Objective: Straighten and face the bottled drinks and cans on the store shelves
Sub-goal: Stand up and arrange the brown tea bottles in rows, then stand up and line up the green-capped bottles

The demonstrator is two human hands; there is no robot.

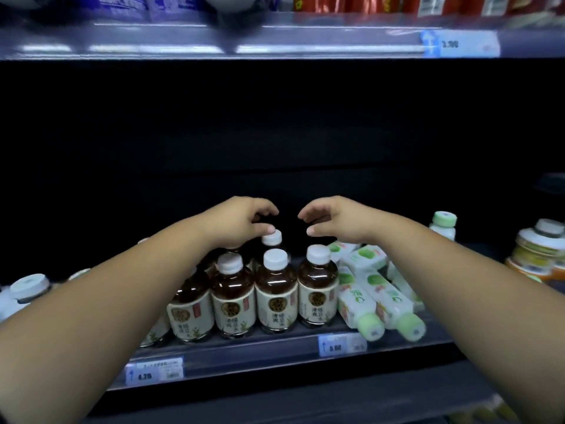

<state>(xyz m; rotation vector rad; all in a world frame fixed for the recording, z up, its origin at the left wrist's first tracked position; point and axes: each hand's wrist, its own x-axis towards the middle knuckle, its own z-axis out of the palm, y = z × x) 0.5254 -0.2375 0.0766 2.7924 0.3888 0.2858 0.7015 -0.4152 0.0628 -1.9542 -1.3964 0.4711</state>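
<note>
**Upright rows at centre, a fallen pile to the right**

On the shelf (244, 356), upright bottles (276, 289) stand in rows at centre, with more behind the front row. Just right of them, toppled bottles (388, 298) lie piled, caps toward the near edge. A lone bottle (443, 224) stands behind the pile, and jars (538, 252) sit further right.

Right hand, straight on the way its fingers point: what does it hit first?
Its fingers point left and slightly down, so the right hand would likely meet the left hand first, or the rear cap just below it. Depth is unclear.
</note>
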